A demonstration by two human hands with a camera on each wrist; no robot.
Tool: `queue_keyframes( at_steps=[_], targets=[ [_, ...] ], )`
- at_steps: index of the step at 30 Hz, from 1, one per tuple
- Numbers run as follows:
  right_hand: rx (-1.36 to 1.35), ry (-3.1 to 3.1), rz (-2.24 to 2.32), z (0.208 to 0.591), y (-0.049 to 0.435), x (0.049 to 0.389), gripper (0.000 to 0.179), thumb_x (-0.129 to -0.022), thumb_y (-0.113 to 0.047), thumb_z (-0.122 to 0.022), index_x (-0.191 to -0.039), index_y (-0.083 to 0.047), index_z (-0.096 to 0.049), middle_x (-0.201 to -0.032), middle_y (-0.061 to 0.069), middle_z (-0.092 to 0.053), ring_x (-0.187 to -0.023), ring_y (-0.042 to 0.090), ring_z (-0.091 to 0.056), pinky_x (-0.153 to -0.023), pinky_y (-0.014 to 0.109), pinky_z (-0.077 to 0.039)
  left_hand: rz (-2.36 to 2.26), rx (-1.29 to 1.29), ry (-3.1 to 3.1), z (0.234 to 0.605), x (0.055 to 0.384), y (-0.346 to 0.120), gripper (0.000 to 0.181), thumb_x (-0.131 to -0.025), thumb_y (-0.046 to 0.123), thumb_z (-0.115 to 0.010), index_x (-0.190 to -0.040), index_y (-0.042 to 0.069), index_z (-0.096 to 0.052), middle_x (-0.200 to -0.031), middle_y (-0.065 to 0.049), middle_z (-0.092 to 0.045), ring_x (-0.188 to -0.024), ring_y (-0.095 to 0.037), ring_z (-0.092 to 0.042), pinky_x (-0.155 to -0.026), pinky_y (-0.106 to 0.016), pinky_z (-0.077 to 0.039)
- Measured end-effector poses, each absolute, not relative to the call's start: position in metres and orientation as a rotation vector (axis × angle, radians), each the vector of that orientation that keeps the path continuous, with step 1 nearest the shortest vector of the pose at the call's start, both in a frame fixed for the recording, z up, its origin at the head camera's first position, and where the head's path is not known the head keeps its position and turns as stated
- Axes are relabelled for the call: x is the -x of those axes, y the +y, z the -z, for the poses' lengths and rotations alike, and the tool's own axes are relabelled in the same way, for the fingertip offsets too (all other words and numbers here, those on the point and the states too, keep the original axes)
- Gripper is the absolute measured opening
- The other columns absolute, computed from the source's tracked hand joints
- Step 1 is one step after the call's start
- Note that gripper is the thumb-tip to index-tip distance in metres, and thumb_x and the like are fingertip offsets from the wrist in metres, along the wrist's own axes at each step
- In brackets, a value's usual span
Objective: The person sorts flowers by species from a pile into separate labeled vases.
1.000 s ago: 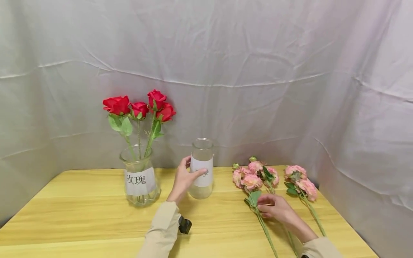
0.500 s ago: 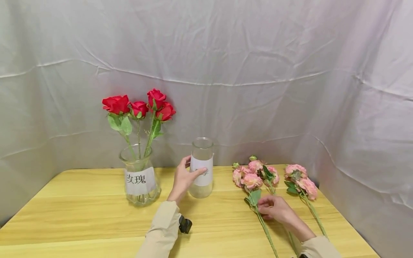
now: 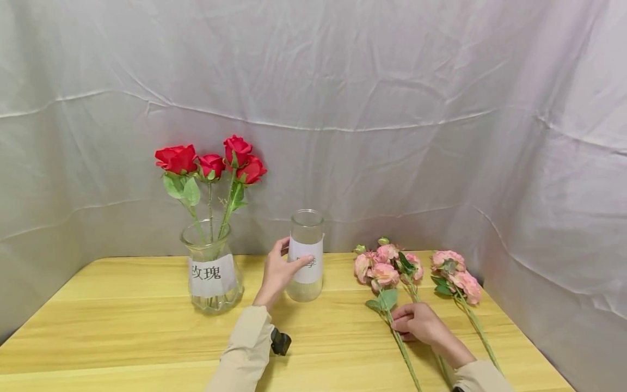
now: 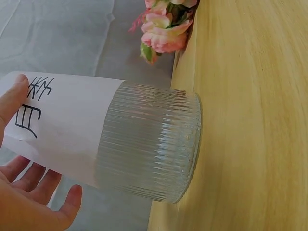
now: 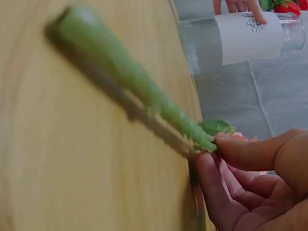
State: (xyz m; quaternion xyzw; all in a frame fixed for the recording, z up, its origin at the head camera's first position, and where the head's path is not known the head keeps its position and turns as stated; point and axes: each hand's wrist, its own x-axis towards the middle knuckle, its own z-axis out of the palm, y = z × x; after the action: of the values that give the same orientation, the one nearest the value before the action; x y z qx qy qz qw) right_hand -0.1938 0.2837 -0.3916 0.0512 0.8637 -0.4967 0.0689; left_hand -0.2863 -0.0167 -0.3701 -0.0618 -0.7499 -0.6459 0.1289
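My left hand (image 3: 279, 275) holds a ribbed glass vase (image 3: 305, 291) from its left side, thumb across the white paper label. The vase stands upright on the table with no stems inside; its ribbed base also fills the middle of the left wrist view. Farther right, my right hand (image 3: 420, 324) pinches the green stem of a pink flower (image 3: 384, 275) between thumb and fingertips, just below its leaves. In the right wrist view the stem (image 5: 159, 108) stretches toward the camera over the table. The bloom is mostly hidden there behind the fingers.
A wider glass vase (image 3: 215, 305) with a label and several red roses (image 3: 211, 166) stands on the left. Other pink flowers (image 3: 465, 286) lie along the right of the wooden table (image 3: 147, 337). A grey curtain (image 3: 313, 109) hangs behind.
My right hand has slid slightly down and toward me along the pink flower's stem, and its leaves and bloom have shifted a little. The left hand and vase stay put.
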Motion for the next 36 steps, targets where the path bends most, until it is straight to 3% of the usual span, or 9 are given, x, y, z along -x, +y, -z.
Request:
queue_keyframes(
  at_steps=[11,19,28,36],
  targets=[
    [-0.029,2.232,1.913,0.385,0.29,0.19,0.032,-0.092,-0.004,-0.059,-0.118,0.015,-0.054,-0.091,0.002,-0.066,-0.078,0.01,-0.063,-0.07,0.027,-0.053,1.899,0.203,-2.175,0.371,0.286,-0.016,0.07,-0.076,0.017,-0.082,-0.134,-0.001,-0.048,-0.131,-0.022,-0.053,-0.123,-0.036,-0.047,-0.104,-0.05,-0.036],
    [-0.17,2.269,2.097,0.376,0.283,0.192,0.022,-0.094,0.0,-0.055,-0.114,0.011,-0.053,-0.089,0.0,-0.064,-0.079,0.007,-0.059,-0.072,0.025,-0.052,1.904,0.186,-2.169,0.372,0.287,-0.015,0.069,-0.076,0.017,-0.082,-0.134,0.0,-0.049,-0.131,-0.021,-0.053,-0.123,-0.035,-0.047,-0.103,-0.05,-0.037],
    [-0.265,2.205,2.297,0.363,0.281,0.194,0.01,-0.093,0.001,-0.058,-0.1,-0.005,-0.061,-0.081,-0.005,-0.064,-0.076,0.006,-0.061,-0.07,0.023,-0.05,1.906,0.192,-2.16,0.372,0.285,-0.015,0.068,-0.077,0.017,-0.082,-0.134,0.0,-0.048,-0.131,-0.021,-0.053,-0.122,-0.036,-0.048,-0.103,-0.05,-0.037],
    [-0.23,2.217,2.385,0.346,0.267,0.208,0.011,-0.095,-0.003,-0.058,-0.106,-0.005,-0.056,-0.085,-0.008,-0.061,-0.078,0.004,-0.057,-0.071,0.021,-0.049,1.899,0.185,-2.158,0.373,0.285,-0.014,0.069,-0.077,0.018,-0.082,-0.135,0.0,-0.048,-0.131,-0.021,-0.053,-0.122,-0.035,-0.048,-0.102,-0.05,-0.038]
  ],
)
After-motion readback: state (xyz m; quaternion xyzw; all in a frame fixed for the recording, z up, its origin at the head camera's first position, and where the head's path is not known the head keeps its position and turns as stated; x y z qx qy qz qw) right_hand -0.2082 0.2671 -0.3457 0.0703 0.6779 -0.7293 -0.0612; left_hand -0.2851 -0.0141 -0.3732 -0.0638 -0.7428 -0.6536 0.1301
